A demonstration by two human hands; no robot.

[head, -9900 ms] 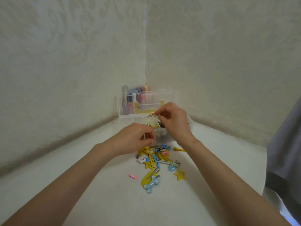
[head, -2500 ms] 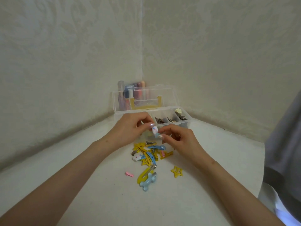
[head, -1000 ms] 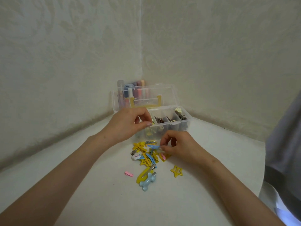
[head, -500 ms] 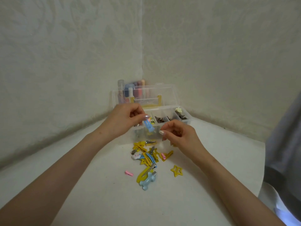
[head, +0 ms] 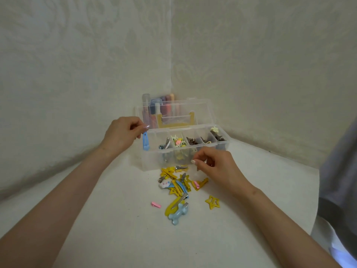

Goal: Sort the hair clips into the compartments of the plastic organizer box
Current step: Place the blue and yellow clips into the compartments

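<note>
Left hand [head: 120, 135]: grip pinches blue snap clip [head: 145, 143], hanging at the left end of the open organizer box [head: 149, 161], which stands in the tabletop's far corner. Right hand [head: 218, 167]: grip released, fingers loosely curled over the loose clip pile [head: 177, 183] in front of the box.

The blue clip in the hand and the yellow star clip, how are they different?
The blue clip is long and narrow; the yellow star clip is star-shaped. The blue clip hangs upright, pinched by the left hand; the yellow star clip lies flat on the table. Both are hair clips.
</note>
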